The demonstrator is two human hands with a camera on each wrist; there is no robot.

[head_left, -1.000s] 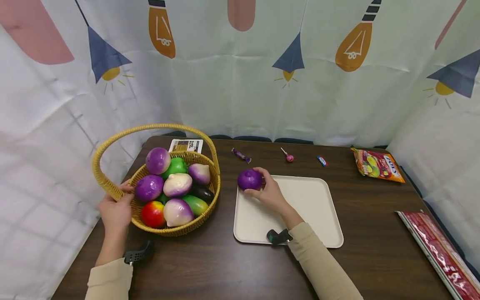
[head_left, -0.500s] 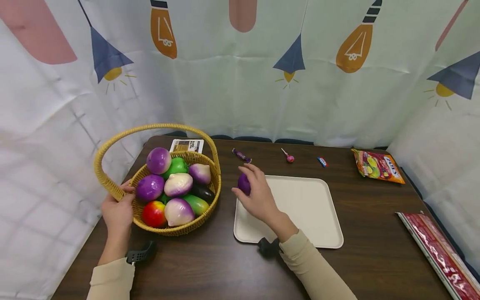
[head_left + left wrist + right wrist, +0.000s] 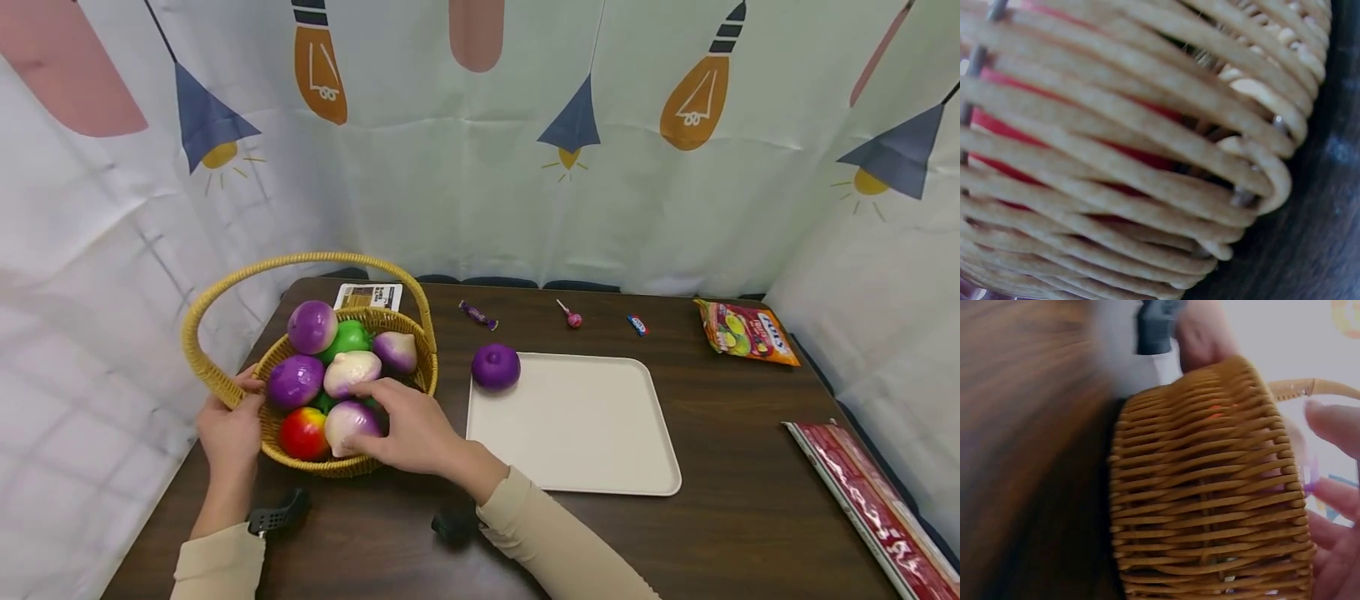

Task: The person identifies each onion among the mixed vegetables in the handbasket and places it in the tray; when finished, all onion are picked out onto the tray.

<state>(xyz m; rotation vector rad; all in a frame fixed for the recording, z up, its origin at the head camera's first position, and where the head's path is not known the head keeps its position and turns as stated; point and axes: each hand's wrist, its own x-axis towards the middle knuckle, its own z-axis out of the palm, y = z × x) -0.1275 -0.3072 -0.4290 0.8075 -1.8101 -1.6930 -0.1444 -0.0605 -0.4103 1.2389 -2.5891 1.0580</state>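
While the left hand (image 3: 228, 429) holds the woven wicker basket (image 3: 420, 375), the right hand (image 3: 408, 429) cups a glossy purple-and-white toy onion (image 3: 347, 421): likely light, hard, slippery, so best gripped round its middle

My right hand (image 3: 408, 432) reaches into the woven wicker basket (image 3: 411, 348) and closes over a white-and-purple toy onion (image 3: 347, 421) lying at its near edge, beside a red toy apple (image 3: 303, 433). My left hand (image 3: 228, 425) grips the basket's outer rim where the arched handle joins. A round purple toy onion (image 3: 496, 367) sits upright on the far left corner of the cream tray (image 3: 592, 433).
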